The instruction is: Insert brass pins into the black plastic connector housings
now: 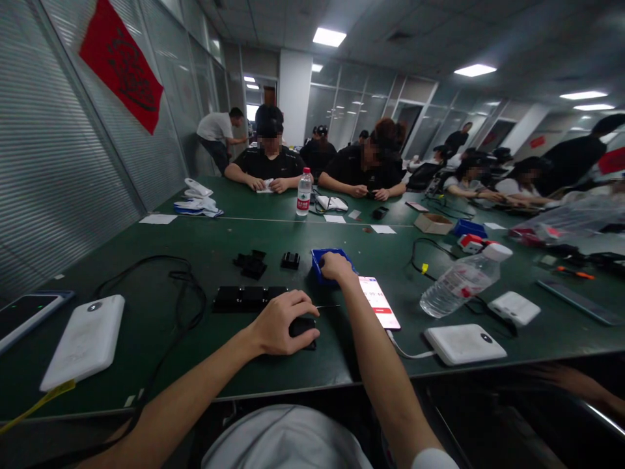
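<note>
My left hand (282, 322) rests near the table's front edge, thumb and fingers curled around a small black plastic part (301, 327). Part of that piece is hidden under the fingers. My right hand (336, 266) reaches into a small blue tray (322, 276), its fingers bent inward. What those fingertips hold, if anything, is hidden. Just beyond my left hand lies a row of black square pieces (251, 298). A single black part (290, 260) stands left of the tray, beside a loose pile of black pieces (250, 263). A thin rod (328, 306) lies between my hands.
A lit phone (378, 303) lies beside my right forearm, cabled to a white power bank (465, 344). A tilted water bottle (463, 280) is farther right. Another power bank (84, 340) and black cable (188, 277) lie left. Two people sit opposite behind an upright bottle (303, 193).
</note>
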`<state>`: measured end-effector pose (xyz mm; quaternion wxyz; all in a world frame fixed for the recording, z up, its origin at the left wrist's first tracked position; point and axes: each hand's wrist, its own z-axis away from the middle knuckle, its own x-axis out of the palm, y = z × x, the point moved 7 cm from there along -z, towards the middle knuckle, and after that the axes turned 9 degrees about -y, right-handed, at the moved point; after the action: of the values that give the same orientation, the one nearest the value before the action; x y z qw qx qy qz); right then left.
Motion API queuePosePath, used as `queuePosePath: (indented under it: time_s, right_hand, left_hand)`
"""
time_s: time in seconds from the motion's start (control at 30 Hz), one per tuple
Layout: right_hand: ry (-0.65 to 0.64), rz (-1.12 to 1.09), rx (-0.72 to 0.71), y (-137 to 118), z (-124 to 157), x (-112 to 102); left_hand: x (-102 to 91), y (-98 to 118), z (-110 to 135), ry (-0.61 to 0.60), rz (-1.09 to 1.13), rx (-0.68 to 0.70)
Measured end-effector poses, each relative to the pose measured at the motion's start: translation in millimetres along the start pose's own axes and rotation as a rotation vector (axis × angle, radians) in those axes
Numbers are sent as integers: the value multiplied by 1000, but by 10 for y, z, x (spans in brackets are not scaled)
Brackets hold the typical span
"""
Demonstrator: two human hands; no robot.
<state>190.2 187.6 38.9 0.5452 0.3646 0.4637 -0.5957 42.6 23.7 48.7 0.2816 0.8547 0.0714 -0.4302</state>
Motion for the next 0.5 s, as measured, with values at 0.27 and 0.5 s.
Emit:
queuePosePath:
  time_s: [0.27,0.5]
  right_hand:
    - [-8,-25,-48,-9,-55,50]
    - [-39,-25,-100,5,-142,109]
  left_hand:
    - [-6,-7,-1,20,-21,3]
    - [-18,-10,-1,35,-33,6]
